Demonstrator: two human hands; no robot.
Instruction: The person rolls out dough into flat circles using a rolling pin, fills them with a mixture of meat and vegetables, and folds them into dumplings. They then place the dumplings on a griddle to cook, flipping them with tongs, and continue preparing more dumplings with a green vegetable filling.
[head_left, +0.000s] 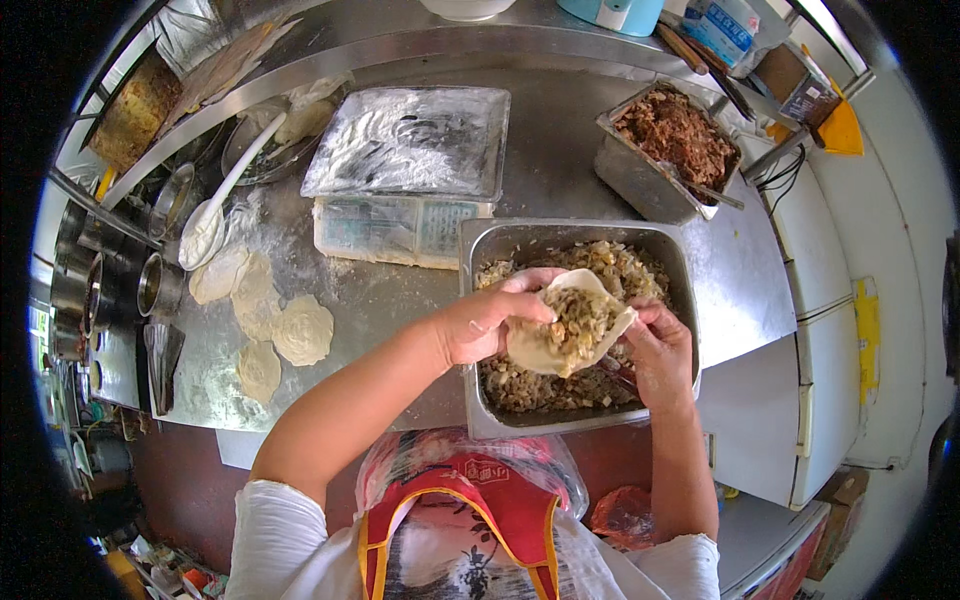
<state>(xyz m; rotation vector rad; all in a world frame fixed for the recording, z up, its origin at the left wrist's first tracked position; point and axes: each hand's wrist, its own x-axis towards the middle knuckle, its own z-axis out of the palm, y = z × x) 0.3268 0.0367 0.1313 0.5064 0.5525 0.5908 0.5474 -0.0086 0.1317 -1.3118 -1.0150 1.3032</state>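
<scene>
A round dough wrapper (532, 351) rests in my left hand (491, 319), with a mound of chopped vegetable filling (579, 319) on it. My left thumb lies against the near side of the mound. At the right edge of the dough, the fingers of my right hand (664, 349) pinch the rim. Both hands are above a deep steel pan (581, 427) holding more of the chopped filling (525, 390). A utensil handle, partly hidden, shows below my right fingers.
Several flattened dough rounds (302, 330) lie on the floured steel table (375, 330) at left. A white spoon (202, 236) holds flour beside them. Behind the pan, a floured tray (412, 142) sits on a plastic box (375, 229). Minced meat (675, 135) fills another steel container (637, 180).
</scene>
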